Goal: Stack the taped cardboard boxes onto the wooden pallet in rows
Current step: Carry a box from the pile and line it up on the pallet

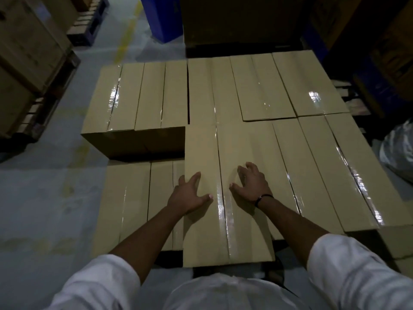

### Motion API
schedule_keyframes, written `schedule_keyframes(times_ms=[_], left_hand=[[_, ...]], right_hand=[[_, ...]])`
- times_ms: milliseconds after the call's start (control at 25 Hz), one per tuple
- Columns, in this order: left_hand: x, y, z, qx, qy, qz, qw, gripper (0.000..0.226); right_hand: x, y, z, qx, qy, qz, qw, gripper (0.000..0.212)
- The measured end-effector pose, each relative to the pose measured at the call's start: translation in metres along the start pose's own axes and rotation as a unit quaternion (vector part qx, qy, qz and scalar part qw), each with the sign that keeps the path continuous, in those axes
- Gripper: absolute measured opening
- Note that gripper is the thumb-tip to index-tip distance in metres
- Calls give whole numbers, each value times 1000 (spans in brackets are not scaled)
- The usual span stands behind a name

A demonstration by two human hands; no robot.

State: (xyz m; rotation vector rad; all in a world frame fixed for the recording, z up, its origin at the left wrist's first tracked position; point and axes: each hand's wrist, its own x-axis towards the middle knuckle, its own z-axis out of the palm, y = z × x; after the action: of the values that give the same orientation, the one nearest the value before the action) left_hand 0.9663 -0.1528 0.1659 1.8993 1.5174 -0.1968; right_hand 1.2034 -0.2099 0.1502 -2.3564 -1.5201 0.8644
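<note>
Two hands: left hand, right hand | fingers spread on box | pallet hidden

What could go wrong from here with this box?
The box under the left hand and right hand juts nearer than the neighbouring box; uncorrected, it may tip or leave the row uneven. Its left side borders a drop to the lower layer, so a sideways push could slide it off.

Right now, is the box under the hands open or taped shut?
The box is taped shut: flaps flat, shiny tape running down its seam between the left hand and right hand.
</note>
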Motion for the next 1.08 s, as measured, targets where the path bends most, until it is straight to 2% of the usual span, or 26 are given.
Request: schedule_keyframes(times_ms=[360,520,680,840,960,1080], left_hand=[[50,-11,19,-6,-9,2,1000,101],[71,-5,25,-11,-22,1,1000,101],[87,-6,37,-98,-34,-28,994,101],[76,-8,52,-85,-70,-39,993,107],[54,-8,59,-29,-92,-31,995,111],[25,-14,74,38,-121,-16,992,119]], right_hand=[[55,6,13,-72,-7,1,997,73],[69,13,20,-72,-15,15,997,69],[59,16,20,-117,7,-7,993,65],[27,40,27,-148,-62,18,987,66],[-7,71,35,-171,-127,32,976,82],[-44,86,45,-212,-157,-1,965,100]])
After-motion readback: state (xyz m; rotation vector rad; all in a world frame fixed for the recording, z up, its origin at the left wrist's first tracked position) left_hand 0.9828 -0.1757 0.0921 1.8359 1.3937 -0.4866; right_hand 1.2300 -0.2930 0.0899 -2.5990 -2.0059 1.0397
